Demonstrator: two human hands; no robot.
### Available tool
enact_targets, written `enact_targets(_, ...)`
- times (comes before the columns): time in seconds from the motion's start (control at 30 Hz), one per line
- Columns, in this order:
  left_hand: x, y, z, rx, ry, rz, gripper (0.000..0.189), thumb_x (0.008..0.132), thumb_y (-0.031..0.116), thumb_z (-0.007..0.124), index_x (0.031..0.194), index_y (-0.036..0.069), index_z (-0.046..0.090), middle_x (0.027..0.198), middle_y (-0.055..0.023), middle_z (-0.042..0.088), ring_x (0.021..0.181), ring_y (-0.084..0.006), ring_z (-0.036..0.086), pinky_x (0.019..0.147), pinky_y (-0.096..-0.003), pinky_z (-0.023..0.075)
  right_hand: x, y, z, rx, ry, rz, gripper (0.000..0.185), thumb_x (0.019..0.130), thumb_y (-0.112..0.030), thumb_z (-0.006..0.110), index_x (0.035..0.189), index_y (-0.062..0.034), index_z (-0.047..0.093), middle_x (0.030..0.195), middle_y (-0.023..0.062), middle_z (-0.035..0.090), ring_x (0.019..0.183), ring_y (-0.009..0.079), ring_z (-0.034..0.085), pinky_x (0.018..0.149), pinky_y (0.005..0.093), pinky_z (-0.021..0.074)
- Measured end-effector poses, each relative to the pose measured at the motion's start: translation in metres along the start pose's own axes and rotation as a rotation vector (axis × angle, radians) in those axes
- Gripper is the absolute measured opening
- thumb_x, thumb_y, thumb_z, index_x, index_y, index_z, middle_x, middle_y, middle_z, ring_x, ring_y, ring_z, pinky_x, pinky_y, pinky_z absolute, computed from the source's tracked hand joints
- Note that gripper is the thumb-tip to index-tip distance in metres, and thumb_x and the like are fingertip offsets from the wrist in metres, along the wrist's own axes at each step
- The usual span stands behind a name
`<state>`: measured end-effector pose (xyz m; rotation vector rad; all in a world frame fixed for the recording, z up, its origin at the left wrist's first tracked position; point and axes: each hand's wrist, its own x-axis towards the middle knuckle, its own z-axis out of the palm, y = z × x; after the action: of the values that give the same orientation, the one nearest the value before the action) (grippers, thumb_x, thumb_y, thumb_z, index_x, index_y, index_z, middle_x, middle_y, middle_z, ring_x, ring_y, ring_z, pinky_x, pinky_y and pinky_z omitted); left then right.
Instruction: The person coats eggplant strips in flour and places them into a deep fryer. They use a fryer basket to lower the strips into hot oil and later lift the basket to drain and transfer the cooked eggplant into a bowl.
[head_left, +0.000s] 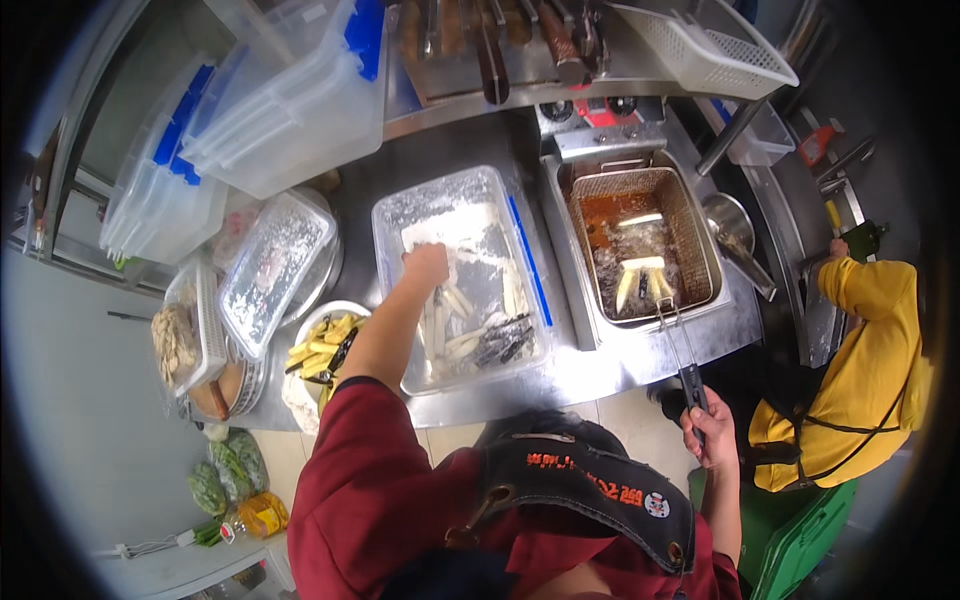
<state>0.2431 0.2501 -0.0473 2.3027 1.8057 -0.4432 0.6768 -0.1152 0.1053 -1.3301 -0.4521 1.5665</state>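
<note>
My left hand (427, 265) reaches into a clear plastic tub (390, 225) of white powder, beside coated eggplant strips (457, 341); its fingers are turned down, and whether they grip a strip is hidden. In my right hand (709, 431) is the black handle (693, 386) of a wire fryer basket (697, 259). The basket sits in a deep fryer of brown, bubbling oil (611, 217), with several pale strips (643, 281) in it near the handle side. A white bowl of uncoated yellow eggplant strips (322, 349) stands left of the tub, near my left forearm.
A powder-dusted lid (277, 266) leans over round metalware at left, near stacked clear tubs (300, 105). Knives (491, 67) and a white basket (720, 64) occupy the shelf above. Right of the fryer lies a metal ladle or pan (731, 225). A co-worker in yellow (855, 390) stands at right.
</note>
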Motion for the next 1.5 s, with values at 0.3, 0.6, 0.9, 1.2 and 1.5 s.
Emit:
enact_targets(0.3, -0.029, 0.015, -0.012, -0.152, 0.306, -0.049, 0.023, 0.081, 0.021, 0.059, 0.094, 0.003, 0.066, 0.097, -0.0201, 0.067, 0.093, -0.0360, 0.066, 0.080, -0.0430, 0.0528, 0.001, 0.004, -0.006, -0.009, -0.066, -0.029, 0.035, 0.088, -0.010, 0.057, 0.122, -0.0011, 0.050, 0.063, 0.0064, 0.054, 0.035, 0.0087, 0.040, 0.032, 0.0208, 0.0302)
enact_targets(0.6, -0.080, 0.117, -0.096, -1.624, -0.044, 0.219, 0.022, 0.086, 0.016, 0.067, 0.099, 0.000, 0.060, 0.093, -0.0068, 0.064, 0.081, -0.0146, 0.063, 0.071, -0.0285, 0.0522, 0.003, 0.000, -0.017, -0.045, -0.081, -0.014, 0.018, 0.091, -0.010, 0.055, 0.105, 0.0008, 0.051, 0.068, 0.0052, 0.055, 0.040, 0.0073, 0.041, 0.036, 0.0208, 0.0289)
enact_targets(0.9, -0.045, 0.202, -0.163, -1.115, -0.022, 0.269, 0.045, 0.085, 0.028, 0.073, 0.116, -0.002, 0.061, 0.091, -0.0078, 0.069, 0.071, -0.0129, 0.065, 0.065, -0.0244, 0.0554, 0.000, 0.001, -0.011, -0.030, -0.084, -0.031, 0.033, 0.092, -0.008, 0.054, 0.122, 0.0019, 0.049, 0.069, 0.0043, 0.053, 0.039, 0.0060, 0.039, 0.035, 0.0190, 0.0270)
enact_targets(1.2, -0.050, -0.007, -0.037, 0.323, -0.280, 0.191, 0.022, 0.083, 0.014, 0.054, 0.084, 0.002, 0.073, 0.095, -0.0171, 0.070, 0.090, -0.0318, 0.068, 0.077, -0.0412, 0.0547, 0.007, -0.001, -0.013, -0.030, -0.082, -0.035, 0.028, 0.091, -0.011, 0.055, 0.115, 0.0018, 0.051, 0.068, 0.0043, 0.054, 0.038, 0.0049, 0.038, 0.033, 0.0178, 0.0269)
enact_targets(1.5, -0.051, 0.022, 0.025, -0.161, 0.010, -0.459, 0.033, 0.085, 0.018, 0.053, 0.108, -0.002, 0.065, 0.114, -0.0216, 0.064, 0.107, -0.0326, 0.063, 0.088, -0.0402, 0.0509, 0.013, -0.006, -0.005, -0.036, -0.066, -0.025, 0.031, 0.092, -0.012, 0.055, 0.119, 0.0027, 0.050, 0.069, 0.0047, 0.054, 0.038, 0.0052, 0.039, 0.034, 0.0175, 0.0274)
